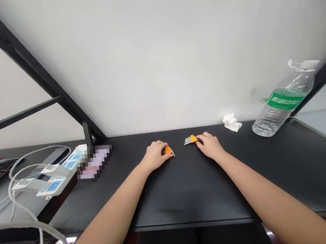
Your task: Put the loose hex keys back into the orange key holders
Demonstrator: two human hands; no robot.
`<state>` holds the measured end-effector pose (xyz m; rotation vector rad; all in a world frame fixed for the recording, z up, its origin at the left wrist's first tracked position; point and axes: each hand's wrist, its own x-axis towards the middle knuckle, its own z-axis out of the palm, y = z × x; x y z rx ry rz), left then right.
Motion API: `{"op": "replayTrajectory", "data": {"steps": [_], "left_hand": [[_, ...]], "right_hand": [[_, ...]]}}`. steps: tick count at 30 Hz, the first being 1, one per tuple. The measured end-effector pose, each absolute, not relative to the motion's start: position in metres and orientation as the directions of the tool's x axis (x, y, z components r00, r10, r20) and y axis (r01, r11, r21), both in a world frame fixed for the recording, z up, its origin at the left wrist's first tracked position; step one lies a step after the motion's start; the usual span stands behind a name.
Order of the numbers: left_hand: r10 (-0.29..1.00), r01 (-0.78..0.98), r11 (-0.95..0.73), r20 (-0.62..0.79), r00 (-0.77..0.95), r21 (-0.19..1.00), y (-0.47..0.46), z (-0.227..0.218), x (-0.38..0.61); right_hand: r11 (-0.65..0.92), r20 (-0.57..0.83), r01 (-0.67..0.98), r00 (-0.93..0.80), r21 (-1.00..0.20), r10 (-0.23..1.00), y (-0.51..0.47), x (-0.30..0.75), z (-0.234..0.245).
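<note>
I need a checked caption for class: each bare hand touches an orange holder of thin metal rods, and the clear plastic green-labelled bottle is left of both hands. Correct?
No: in the head view the clear plastic green-labelled bottle is to their right. The left hand does touch one orange holder, the right hand another orange holder.

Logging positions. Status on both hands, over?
Left hand holding orange clip. Right hand pinching second clip. Bottle, tissue off right, away from both hands.

Head view, facing forward (and down), above the desk (195, 193)
</note>
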<state>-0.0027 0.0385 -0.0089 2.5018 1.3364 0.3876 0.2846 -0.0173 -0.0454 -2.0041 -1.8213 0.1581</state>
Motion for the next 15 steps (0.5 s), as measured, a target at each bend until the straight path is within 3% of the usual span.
{"op": "replayTrajectory", "data": {"steps": [3, 6, 8, 15], "left_hand": [[0.850, 0.783, -0.527, 0.212, 0.482, 0.330, 0.031, -0.008, 0.003], [0.737, 0.666, -0.674, 0.357, 0.574, 0.319, 0.005, -0.008, 0.023], [0.698, 0.607, -0.714, 0.290, 0.655, 0.348, -0.011, -0.009, 0.038], [0.781, 0.636, -0.566, 0.092, 0.618, 0.525, -0.015, -0.008, 0.038]], "right_hand": [[-0.030, 0.223, 0.941, 0.110, -0.336, 0.969, -0.021, 0.278, -0.040], [0.024, 0.262, 0.953, 0.058, -0.301, 0.963, -0.028, 0.266, -0.036], [0.085, 0.293, 0.956, 0.001, -0.279, 0.956, -0.035, 0.255, -0.034], [0.288, 0.391, 0.931, -0.186, -0.222, 0.901, -0.055, 0.229, -0.030]]}}
